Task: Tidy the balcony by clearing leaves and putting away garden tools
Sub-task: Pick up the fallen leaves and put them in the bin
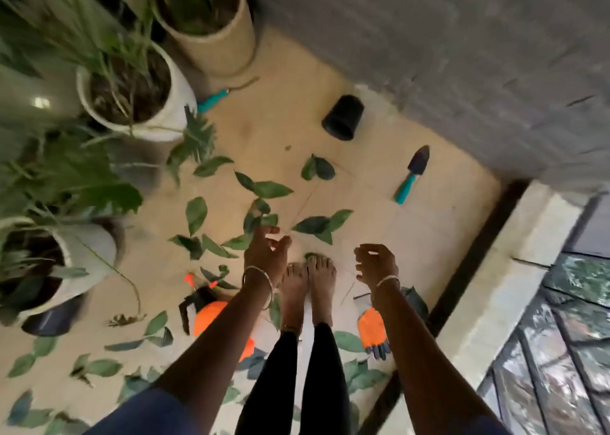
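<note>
Several green leaves lie scattered over the beige tiled floor. A trowel with a teal handle and dark blade lies at the right. A second teal-handled tool lies beside the white pot. An orange and black sprayer stands on the floor at my left, partly hidden by my arm. An orange glove lies on the floor at my right. My left hand and my right hand hang above the floor in front of my bare feet, fingers loosely curled, holding nothing.
Potted plants line the left side: a white pot, a tan pot and another white pot. A small black pot lies tipped near the grey wall. A dark door track and raised sill run along the right.
</note>
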Motion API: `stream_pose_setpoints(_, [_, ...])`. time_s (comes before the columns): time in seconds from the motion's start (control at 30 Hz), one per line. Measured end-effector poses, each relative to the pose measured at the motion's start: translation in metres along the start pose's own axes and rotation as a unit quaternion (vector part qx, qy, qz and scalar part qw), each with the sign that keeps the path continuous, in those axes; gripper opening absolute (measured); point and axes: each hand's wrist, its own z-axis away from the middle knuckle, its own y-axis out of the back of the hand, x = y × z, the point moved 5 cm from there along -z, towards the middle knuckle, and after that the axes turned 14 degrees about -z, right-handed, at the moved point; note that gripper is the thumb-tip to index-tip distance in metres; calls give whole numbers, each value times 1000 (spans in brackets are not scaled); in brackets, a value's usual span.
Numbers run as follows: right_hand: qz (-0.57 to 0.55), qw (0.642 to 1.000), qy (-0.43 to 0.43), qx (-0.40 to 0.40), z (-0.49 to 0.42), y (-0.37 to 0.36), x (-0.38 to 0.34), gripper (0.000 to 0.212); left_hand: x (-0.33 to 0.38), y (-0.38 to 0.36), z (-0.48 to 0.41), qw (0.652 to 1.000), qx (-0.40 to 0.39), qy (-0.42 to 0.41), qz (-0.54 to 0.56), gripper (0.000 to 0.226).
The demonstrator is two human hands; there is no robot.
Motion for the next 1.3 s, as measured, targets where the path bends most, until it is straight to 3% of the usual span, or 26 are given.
stream_pose_setpoints(0.17, [52, 996, -77, 4, -108, -48, 40, 49, -34, -64, -88, 997, 17, -4, -76, 31])
stream_pose_setpoints(0.4, [170, 985, -36, 3, -224, -99, 69, 121, -83, -118, -197, 984, 43, -19, -169, 56])
stream_pose_setpoints(0.63, [244, 965, -20, 96, -277, -140, 95, 137, -114, -125, -276, 959, 146, -45, -240, 69])
stream_pose_setpoints(0.77, [330, 931, 66, 138, -278, -150, 108, 132, -118, -119, -307, 948, 164, -32, -272, 89])
stream_pose_setpoints(0.87, [323, 933, 99, 124, -284, -155, 115, 125, -109, -113, -328, 943, 165, -41, -287, 104])
stream_pose_setpoints(1.0, [280, 946, 149, 68, -291, -171, 110, 84, -92, -107, -356, 947, 144, -36, -284, 114])
stream_pose_setpoints(1.17, [286, 937, 201, 6, -291, -191, 105, 34, -90, -104, -378, 928, 144, -49, -341, 98])
stream_pose_setpoints(1.3, [239, 941, 236, -31, -289, -194, 100, 20, -95, -111, -383, 944, 150, -81, -283, 67])
